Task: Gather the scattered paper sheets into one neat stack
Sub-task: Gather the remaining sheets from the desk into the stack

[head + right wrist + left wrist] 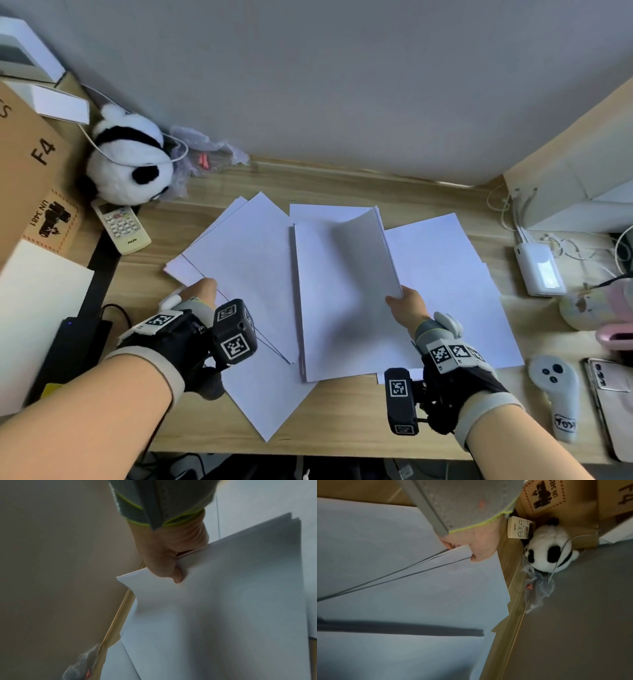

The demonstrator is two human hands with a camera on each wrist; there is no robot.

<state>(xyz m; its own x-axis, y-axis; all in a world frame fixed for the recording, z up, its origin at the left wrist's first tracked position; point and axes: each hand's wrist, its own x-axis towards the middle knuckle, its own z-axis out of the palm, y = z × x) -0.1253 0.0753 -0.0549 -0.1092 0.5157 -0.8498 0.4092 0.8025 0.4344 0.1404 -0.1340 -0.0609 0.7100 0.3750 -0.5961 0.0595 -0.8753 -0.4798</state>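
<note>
White paper sheets (246,246) fanned across a wooden desk (342,418), right of a panda plush (130,161), right hand (407,305) pinching a curling middle bundle (342,274) at its edge, left hand (197,291) pinching the corner of sheets nearest the panda, thumb on top

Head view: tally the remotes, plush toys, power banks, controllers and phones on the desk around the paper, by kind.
Remote: 1
Plush panda: 1
Power bank: 1
Controller: 1
Phone: 1
Total: 5
</note>
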